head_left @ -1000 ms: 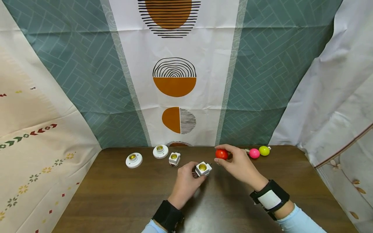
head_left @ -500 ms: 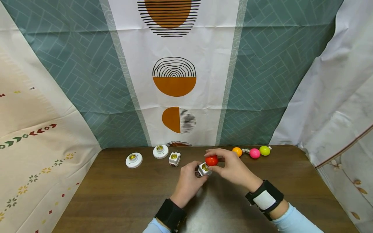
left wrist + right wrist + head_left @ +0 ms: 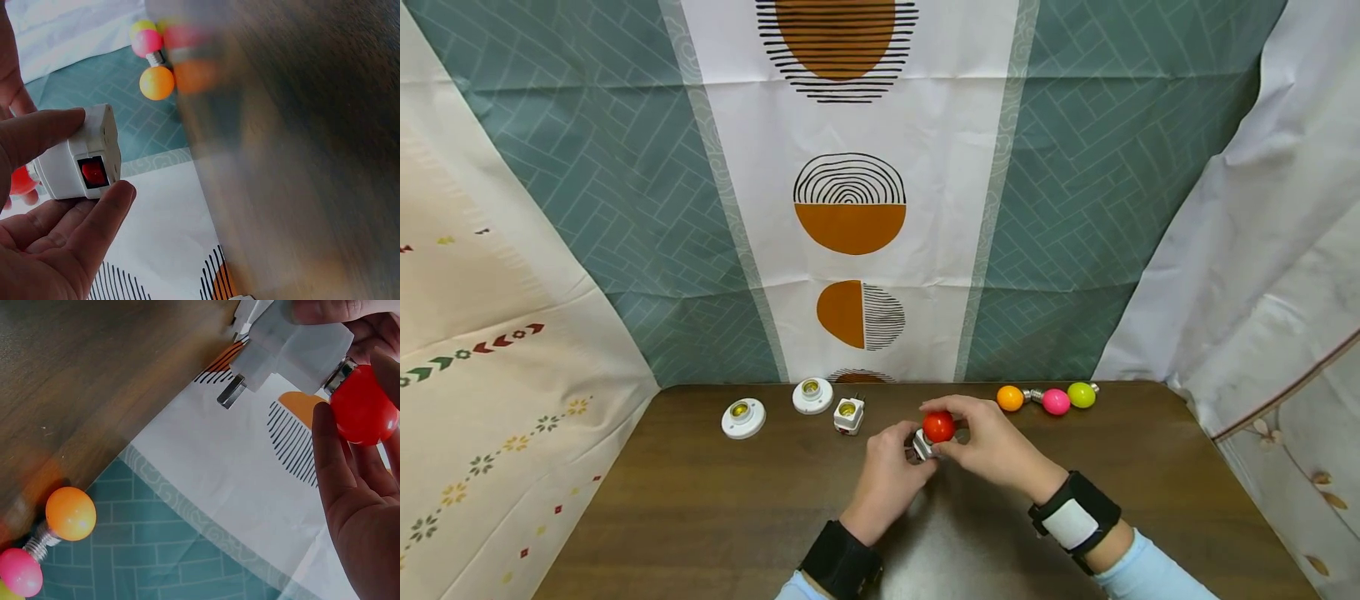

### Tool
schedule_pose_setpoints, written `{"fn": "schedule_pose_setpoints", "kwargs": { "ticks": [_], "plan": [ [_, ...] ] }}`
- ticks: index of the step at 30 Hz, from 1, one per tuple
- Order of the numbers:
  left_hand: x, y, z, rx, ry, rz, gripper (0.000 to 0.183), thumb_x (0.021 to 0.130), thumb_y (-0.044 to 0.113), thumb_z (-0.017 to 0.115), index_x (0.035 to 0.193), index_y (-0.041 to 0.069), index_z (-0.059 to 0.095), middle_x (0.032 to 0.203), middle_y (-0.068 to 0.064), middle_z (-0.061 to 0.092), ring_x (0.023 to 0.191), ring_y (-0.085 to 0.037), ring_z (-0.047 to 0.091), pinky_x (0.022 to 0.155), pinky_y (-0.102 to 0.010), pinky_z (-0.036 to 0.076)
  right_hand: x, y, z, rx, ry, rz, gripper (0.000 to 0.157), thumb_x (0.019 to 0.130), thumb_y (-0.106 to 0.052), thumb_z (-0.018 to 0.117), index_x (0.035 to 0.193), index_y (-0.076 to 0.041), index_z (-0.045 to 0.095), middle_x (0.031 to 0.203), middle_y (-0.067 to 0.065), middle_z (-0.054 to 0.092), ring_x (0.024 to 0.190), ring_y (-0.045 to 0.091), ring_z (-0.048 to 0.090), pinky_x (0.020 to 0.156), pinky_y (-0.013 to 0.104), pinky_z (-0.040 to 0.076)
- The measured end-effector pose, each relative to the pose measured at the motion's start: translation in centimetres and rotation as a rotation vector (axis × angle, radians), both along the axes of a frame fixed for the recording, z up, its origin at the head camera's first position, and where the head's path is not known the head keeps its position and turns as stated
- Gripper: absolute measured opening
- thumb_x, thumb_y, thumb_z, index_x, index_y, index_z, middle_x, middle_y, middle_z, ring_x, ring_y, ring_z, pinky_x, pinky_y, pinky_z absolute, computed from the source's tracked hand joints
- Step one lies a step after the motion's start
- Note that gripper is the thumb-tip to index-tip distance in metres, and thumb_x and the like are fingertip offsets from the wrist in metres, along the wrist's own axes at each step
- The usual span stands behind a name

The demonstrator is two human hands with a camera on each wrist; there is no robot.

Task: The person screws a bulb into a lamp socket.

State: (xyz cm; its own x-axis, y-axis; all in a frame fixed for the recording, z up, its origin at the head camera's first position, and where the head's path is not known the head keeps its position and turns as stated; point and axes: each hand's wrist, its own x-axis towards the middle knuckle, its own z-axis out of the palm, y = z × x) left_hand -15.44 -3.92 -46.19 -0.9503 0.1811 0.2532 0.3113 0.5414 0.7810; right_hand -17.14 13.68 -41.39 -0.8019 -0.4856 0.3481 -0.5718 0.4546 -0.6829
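Note:
My left hand (image 3: 891, 477) grips a white plug-in bulb socket (image 3: 72, 159) between thumb and fingers. A red rocker switch (image 3: 95, 171) shows on its side in the left wrist view, and metal plug prongs (image 3: 232, 392) stick out in the right wrist view. With thumb and fingertips, my right hand (image 3: 992, 442) holds a round red light bulb (image 3: 364, 406) by its globe. The bulb's metal screw base (image 3: 340, 375) is at the socket's mouth, part of its thread still showing. Both things are held up over the table.
An orange bulb (image 3: 1010, 398), a pink bulb (image 3: 1056, 402) and a lime bulb (image 3: 1082, 395) lie at the back right of the brown table (image 3: 715, 508). Further left stand another plug-in socket (image 3: 848, 416) and two round white lamp holders (image 3: 743, 418). A patterned cloth (image 3: 880, 125) hangs behind.
My right hand has carried the red bulb left and down, from beside the socket onto its mouth. My left hand has shifted slightly right with the socket. The orange bulb has come into view.

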Motion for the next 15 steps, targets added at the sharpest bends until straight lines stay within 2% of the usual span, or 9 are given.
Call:
{"fn": "schedule_pose_setpoints", "kwargs": {
  "ticks": [7,15],
  "plan": [
    [-0.12,0.03,0.07,0.002,-0.008,0.007,0.037,0.071,0.016,0.078,0.105,0.011,0.063,0.095,0.005,0.063,0.080,-0.005,0.058,0.072,-0.024,0.049,-0.09,-0.10,-0.12,0.005,0.003,0.007,0.050,0.071,-0.005,0.077,0.116,-0.018,0.061,0.112,-0.014,0.058,0.099,0.004,0.054,0.081,0.024,0.045],
    [-0.02,0.14,-0.15,0.036,-0.002,0.011,0.034,0.071,0.015,0.078,0.102,0.012,0.064,0.093,0.006,0.063,0.080,-0.006,0.059,0.071,-0.024,0.049,0.41,-0.43,-0.56,-0.012,-0.033,-0.121,0.049,0.069,-0.020,0.081,0.113,-0.026,0.060,0.109,-0.014,0.058,0.090,0.003,0.055,0.076,0.028,0.049]
  ]
}}
